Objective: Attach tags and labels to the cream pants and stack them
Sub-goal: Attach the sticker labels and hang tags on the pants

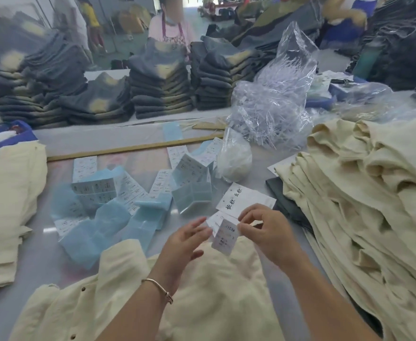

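The right hand (266, 232) pinches the top edge of a small white printed paper tag (224, 238) between thumb and forefinger, its other fingers curled. The left hand (186, 244) reaches toward the tag's left edge with fingers spread and relaxed; whether they touch the tag I cannot tell. A thin metal bangle (157, 289) circles the left wrist. Directly below the fingers lies a pair of cream fabric pants (214, 291), spread on the grey tabletop (30, 262). Just beyond the fingers rests a white card with black handwriting (244, 199). To the fingers' left, blue-backed label sheets (108, 205) lie scattered, with bare tabletop between them and the folded cream stack (5, 205) at the far left. Right of the fingers, a rumpled cream pile (362, 193) crowds close to the right hand.
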A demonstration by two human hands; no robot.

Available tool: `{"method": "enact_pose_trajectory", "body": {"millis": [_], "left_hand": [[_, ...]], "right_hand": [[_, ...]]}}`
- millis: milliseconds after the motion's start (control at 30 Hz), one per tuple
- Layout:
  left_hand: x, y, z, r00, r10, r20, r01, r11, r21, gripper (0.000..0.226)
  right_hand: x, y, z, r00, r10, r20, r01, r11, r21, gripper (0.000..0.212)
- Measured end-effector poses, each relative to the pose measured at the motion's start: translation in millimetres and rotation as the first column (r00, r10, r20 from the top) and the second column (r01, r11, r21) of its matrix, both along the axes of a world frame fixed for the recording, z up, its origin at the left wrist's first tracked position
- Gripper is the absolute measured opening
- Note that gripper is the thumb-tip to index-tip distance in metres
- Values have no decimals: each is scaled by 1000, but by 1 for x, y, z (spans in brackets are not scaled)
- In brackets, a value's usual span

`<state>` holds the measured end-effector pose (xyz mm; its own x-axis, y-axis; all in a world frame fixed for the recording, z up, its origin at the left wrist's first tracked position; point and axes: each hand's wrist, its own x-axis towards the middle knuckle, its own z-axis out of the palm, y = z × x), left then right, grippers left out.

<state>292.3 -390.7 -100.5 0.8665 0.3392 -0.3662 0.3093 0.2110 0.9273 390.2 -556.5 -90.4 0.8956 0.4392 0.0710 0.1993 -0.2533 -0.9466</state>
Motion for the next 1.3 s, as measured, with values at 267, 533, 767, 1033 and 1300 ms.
{"method": "enact_pose_trajectory", "body": {"millis": [267,533,767,1033,1300], "left_hand": [[20,-8,-6,992,-86,-89,107,956,273,13],[26,-4,-17,987,110,-116,-74,957,281,15],[28,-3,-25,983,113,-145,-77,969,234,17],[18,-2,-22,985,147,-93,-126,970,208,12],[-11,23,12,964,233,124,-249,959,134,15]], "right_hand": [[41,-6,-24,952,222,-213,-246,965,-93,18],[99,11,-69,986,24,166,80,799,-596,36],[114,26,-78,973,147,176,96,439,-894,75],[110,14,-77,994,-57,91,96,855,-509,16],[33,31,-15,955,31,-295,10,991,136,6]]}}
